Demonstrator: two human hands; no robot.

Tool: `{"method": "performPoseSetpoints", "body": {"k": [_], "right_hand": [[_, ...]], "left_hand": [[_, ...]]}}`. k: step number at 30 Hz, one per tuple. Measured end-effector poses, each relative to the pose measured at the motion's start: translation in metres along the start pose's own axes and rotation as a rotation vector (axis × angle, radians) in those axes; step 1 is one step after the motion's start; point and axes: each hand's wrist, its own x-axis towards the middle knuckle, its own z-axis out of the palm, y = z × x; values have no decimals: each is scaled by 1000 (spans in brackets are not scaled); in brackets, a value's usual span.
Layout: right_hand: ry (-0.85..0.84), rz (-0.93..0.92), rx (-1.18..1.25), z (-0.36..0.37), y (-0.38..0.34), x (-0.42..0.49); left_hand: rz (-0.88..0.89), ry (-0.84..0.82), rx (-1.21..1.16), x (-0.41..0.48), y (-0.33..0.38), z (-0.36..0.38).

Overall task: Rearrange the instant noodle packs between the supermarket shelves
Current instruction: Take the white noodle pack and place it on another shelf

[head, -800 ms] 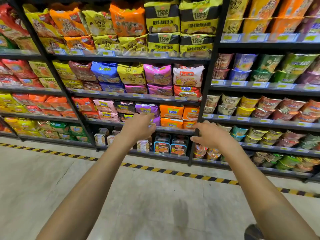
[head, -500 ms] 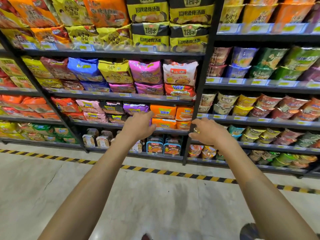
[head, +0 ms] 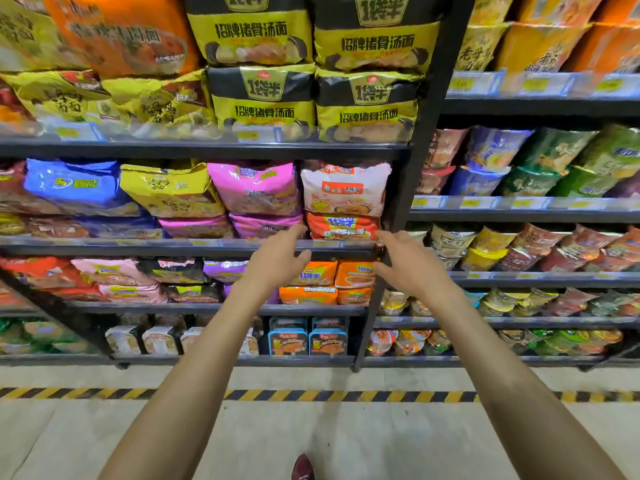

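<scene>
Both hands hold nothing. Left hand [head: 277,263] and right hand [head: 412,268] are raised with fingers spread and loose, one either side of the red pack [head: 341,228]. The fingertips sit near its lower corners; I cannot tell if they touch it.

The red pack lies flat at the right end of the shelf [head: 104,251], at the front edge and just beside the post [head: 403,202]. The white pack [head: 346,188] stands on top of it. The pink packs [head: 256,188] are just to its left.

Risks (judged):
- Drawing the red pack out removes the white pack's support. Film slides easily on film, so the white pack could tip over the front edge to the floor [head: 329,427].
- A hard two-handed squeeze could crack the noodle blocks, since the wrapper gives no protection.
- The right hand is working close to the post, so a pack corner or a knuckle could snag there.
- The pink packs may drag forward with the pull.

Materials:
- Packs are glossy printed plastic film, pillow-shaped, puffy and crinkled, with crimped end seams. They look soft outside and lumpy within.
- The shelf and post are dark, straight, rigid metal.
- A clear strip holding yellow price tags runs along the front edge.
</scene>
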Motion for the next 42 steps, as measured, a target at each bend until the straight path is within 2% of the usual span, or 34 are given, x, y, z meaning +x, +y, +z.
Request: {"method": "performPoseSetpoints", "body": {"k": [4, 9, 12, 18, 27, 33, 42], "right_hand": [[209, 13, 133, 2, 1, 66], [281, 29, 280, 28, 4, 119], [347, 36, 367, 38, 13, 145], [388, 28, 620, 61, 21, 174], [484, 11, 670, 82, 34, 223], [517, 93, 725, 93, 34, 232], [570, 37, 661, 91, 26, 227]], "left_hand": [[19, 139, -238, 58, -4, -1], [19, 183, -381, 110, -21, 15], [34, 170, -401, 138, -26, 28], [70, 254, -464, 173, -27, 54], [65, 336, -458, 217, -34, 79], [60, 369, -481, 226, -35, 88], [86, 435, -652, 214, -32, 87]]}}
